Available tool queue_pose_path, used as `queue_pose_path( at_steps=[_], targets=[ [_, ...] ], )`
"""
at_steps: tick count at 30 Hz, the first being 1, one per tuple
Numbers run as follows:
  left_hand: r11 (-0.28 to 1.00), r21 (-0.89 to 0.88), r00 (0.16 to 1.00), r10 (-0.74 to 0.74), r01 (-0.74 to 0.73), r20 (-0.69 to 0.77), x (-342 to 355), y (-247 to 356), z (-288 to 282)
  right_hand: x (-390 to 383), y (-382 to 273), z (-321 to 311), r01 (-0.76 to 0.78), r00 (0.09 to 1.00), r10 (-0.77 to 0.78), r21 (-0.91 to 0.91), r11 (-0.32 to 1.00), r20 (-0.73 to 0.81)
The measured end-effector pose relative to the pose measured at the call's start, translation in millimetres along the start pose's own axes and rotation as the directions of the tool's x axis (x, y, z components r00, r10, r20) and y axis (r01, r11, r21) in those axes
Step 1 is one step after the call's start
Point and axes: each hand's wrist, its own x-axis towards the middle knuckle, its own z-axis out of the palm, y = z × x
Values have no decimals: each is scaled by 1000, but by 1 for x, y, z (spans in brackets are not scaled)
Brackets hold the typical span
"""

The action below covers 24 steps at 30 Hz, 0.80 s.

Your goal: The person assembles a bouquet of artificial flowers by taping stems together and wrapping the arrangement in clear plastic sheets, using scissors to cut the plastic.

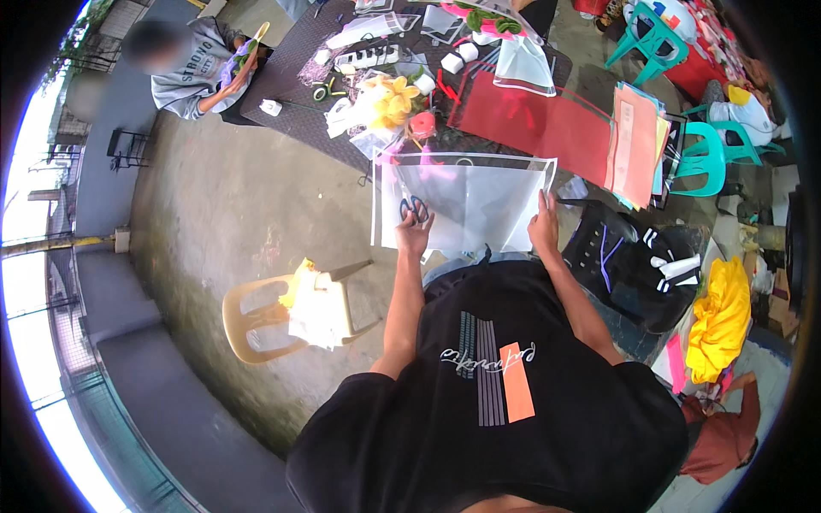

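A translucent sheet with a white border (479, 192) stretches between my hands at the near edge of the dark table (299, 81). My left hand (413, 235) is closed at its left part, with a pair of blue-handled scissors (414, 208) at the fingers. Whether those fingers also pinch the sheet is hard to tell. At the opposite edge, my right hand (544, 229) grips the sheet between thumb and fingers. Just beyond the sheet lie yellow artificial flowers (389, 101) and a red-pink roll (422, 126).
Red sheets (530, 115) and a stack of coloured papers (634, 141) cover the table's right side. A white power strip (368, 58) lies among clutter. A cream chair (256, 321) stands at left, a black chair (599, 256) at right. Another person (201, 73) handles something at the far left.
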Motion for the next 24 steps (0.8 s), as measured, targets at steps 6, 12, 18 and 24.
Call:
queue_pose_path(
  at_steps=[6,12,18,24],
  targets=[
    [977,175,986,-137,119,96,-2,-13,35,-4,12,2,-62,996,42,-273,960,-79],
    [979,163,985,-141,123,103,4,-10,19,-7,-6,-10,57,997,-75,-501,863,-17],
    [981,147,989,-135,125,62,8,-11,5,-10,-36,21,426,884,-336,-263,866,324],
    [967,208,978,-174,147,117,10,-13,8,-14,-30,72,586,785,-463,-252,770,411]
  ],
)
